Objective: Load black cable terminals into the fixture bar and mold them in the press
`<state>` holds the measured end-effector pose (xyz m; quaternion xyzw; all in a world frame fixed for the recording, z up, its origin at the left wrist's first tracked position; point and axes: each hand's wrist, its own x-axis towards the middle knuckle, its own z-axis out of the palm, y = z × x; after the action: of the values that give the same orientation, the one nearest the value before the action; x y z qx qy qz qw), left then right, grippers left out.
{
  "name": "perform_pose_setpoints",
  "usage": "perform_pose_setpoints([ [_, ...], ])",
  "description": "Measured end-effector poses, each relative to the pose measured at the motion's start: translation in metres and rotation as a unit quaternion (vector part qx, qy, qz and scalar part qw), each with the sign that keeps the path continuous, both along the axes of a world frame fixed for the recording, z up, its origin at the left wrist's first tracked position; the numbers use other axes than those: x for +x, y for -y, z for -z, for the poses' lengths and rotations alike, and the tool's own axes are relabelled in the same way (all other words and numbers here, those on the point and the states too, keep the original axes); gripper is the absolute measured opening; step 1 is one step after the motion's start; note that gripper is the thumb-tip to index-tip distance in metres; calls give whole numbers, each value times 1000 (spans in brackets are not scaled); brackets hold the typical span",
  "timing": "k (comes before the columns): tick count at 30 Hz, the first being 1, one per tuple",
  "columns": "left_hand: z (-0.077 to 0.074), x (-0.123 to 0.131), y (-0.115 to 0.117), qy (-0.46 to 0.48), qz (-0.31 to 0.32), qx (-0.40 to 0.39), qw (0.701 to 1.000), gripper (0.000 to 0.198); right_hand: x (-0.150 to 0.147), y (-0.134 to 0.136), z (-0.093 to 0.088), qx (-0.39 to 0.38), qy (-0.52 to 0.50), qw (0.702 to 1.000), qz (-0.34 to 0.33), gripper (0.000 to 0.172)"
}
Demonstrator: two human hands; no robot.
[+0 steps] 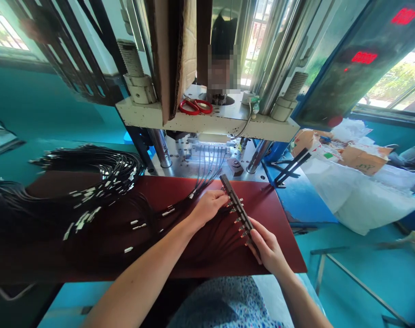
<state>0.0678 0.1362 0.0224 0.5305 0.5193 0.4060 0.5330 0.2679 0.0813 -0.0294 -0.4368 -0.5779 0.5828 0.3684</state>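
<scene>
A long dark metal bar slants over the red-brown tabletop, with several small metal cable ends set along its side. Its near end lies in my right hand, fingers and thumb closed around it. Near the far end, my left hand pinches at the bar's left side. What sits between those fingertips is hidden. Thin black cables trail leftward from the bar, below my left hand. Beyond my left hand, another group of cables runs into the press, their ends at a metal block.
A large bundle of black cables with pale ends covers the left of the tabletop. The press's upper plate carries red-handled scissors. Dark rods stick up at right, near white bags. A person is behind the press.
</scene>
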Motion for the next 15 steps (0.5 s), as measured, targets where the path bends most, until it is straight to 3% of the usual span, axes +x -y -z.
perform_pose_setpoints([
  [5, 11, -7, 0, -24, -4, 5, 1000, 27, -6, -4, -9, 49, 77, 995, -32, 44],
  [9, 23, -17, 10, -145, -25, 43, 988, 29, -13, -7, -23, 84, 196, 972, -99, 40],
  [12, 21, -18, 18, -245, -15, 78, 966, 26, -14, -7, -26, 70, 228, 966, -98, 37],
  [15, 13, -16, 22, -281, 0, 84, 956, 15, -11, -7, -27, 72, 232, 965, -101, 33],
])
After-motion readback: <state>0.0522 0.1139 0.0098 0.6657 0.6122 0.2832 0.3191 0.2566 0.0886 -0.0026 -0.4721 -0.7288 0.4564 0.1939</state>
